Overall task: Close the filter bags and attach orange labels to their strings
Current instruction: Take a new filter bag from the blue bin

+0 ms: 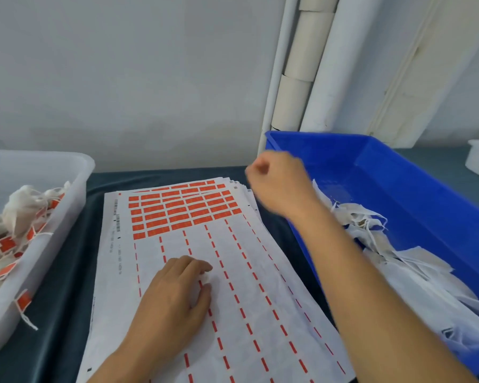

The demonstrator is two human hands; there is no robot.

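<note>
Nearest us, the left hand (177, 288) lies palm down on the label sheet (260, 313), fingers loosely bent, pressing the paper and gripping nothing. That sheet tops a stack on the dark tabletop (58, 313); its near rows are stripped to thin red dashes, and the orange labels (183, 208) fill only the far rows. At the left, a translucent tray (75, 194) holds filter bags already carrying orange tags (20, 217), one tagged string dangling over its near wall. At the right, the blue bin (398, 183) holds a heap of untagged white filter bags (398, 266). Farther back, the right hand (277, 181) hangs raised over the bin's left rim, blurred, fingers curled in; whether it pinches anything, I cannot tell. Beyond, cardboard tubes (302, 67) lean against the wall.
</note>
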